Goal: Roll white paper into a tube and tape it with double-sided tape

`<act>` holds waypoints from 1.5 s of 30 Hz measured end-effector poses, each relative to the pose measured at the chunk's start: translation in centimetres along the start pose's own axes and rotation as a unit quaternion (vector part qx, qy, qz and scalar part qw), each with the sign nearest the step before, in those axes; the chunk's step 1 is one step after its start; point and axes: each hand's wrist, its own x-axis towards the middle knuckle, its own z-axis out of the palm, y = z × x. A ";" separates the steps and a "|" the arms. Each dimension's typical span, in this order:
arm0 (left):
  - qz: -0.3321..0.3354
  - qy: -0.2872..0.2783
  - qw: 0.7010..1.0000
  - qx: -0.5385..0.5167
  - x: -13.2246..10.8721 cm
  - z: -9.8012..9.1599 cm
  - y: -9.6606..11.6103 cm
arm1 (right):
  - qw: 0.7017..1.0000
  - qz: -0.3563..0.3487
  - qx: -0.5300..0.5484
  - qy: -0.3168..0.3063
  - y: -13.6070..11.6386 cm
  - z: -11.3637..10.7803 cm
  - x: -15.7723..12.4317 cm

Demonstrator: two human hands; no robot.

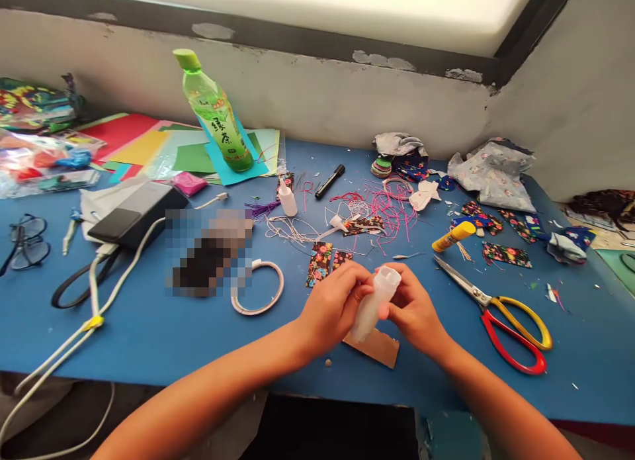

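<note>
A translucent white plastic tube (376, 301) with an open rim at its top is held tilted between both hands, over the front of the table. My left hand (330, 304) has its fingers closed on the tube from the left. From the right, my right hand (417, 311) grips it with thumb and fingers. Partly behind the tube, a brown cardboard strip (381, 351) lies on the table. Floral fabric pieces (318, 263) lie just beyond my left hand. A small white nozzle bottle (286, 198) stands farther back.
Scissors (489, 304) lie open to the right, near a yellow glue stick (452, 236). Tangled pink cords (391, 208) and a black marker (330, 182) are behind. A green tea bottle (218, 116), power bank (141, 212), white cable (131, 265) and tape ring (256, 308) occupy the left.
</note>
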 end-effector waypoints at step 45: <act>-0.153 -0.001 0.983 -0.101 -0.5 -0.4 0.9 | 0.995 -0.090 -0.035 0.004 0.7 -0.5 -1.9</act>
